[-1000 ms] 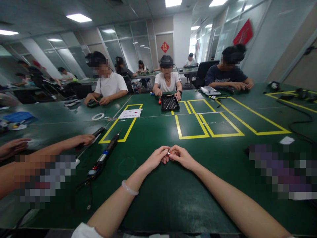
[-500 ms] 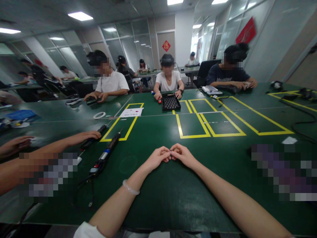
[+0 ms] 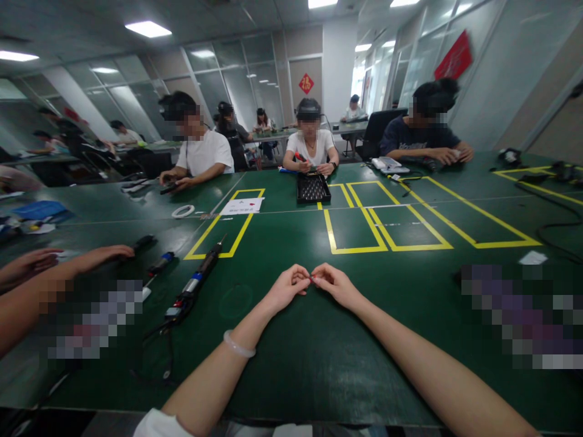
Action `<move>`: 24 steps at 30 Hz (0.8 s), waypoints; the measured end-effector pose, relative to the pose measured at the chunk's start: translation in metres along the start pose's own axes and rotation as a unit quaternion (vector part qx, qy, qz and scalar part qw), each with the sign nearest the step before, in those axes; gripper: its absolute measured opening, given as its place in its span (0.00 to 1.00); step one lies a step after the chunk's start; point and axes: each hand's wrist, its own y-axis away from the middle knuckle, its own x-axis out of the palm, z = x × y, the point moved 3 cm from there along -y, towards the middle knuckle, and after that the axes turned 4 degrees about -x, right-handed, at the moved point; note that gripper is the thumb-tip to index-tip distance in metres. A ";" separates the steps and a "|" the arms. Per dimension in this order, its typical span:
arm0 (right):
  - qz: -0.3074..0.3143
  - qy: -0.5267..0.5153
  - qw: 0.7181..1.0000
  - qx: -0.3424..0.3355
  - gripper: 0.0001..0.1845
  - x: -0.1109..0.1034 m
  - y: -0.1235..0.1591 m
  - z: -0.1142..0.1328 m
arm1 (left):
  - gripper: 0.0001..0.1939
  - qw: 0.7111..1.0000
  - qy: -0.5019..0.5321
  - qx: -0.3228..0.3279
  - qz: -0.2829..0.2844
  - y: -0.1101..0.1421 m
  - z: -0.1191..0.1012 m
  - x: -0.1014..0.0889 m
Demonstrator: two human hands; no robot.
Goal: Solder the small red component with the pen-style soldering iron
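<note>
Both hands meet at the middle of the green table [image 3: 291, 358], just above its surface. My left hand [image 3: 290, 287] is closed, fingers curled and their tips pinched toward the right hand. My right hand [image 3: 336, 285] is closed in a similar pinch, its fingertips touching or nearly touching the left ones. Something tiny with a trace of red sits between the fingertips; it is too small to make out. A pale bracelet [image 3: 238, 346] circles my left wrist.
An electric screwdriver [image 3: 194, 282] with a cord lies left of my hands. Beyond it a co-worker's arm [image 3: 68, 273] reaches in beside a second screwdriver [image 3: 160, 264]. Yellow tape outlines [image 3: 355, 250] mark the table ahead. A person opposite works over a black tray [image 3: 313, 189].
The small white and orange-red thing between my fingertips is now mostly hidden. The co-worker's hand at left has drawn back from the tool. The person opposite has lifted a red-tipped object over the tray.
</note>
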 end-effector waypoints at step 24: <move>0.041 0.113 0.993 0.000 0.11 0.003 0.003 0.015 | 0.48 0.750 -0.569 -0.192 -0.277 0.154 0.039 -0.249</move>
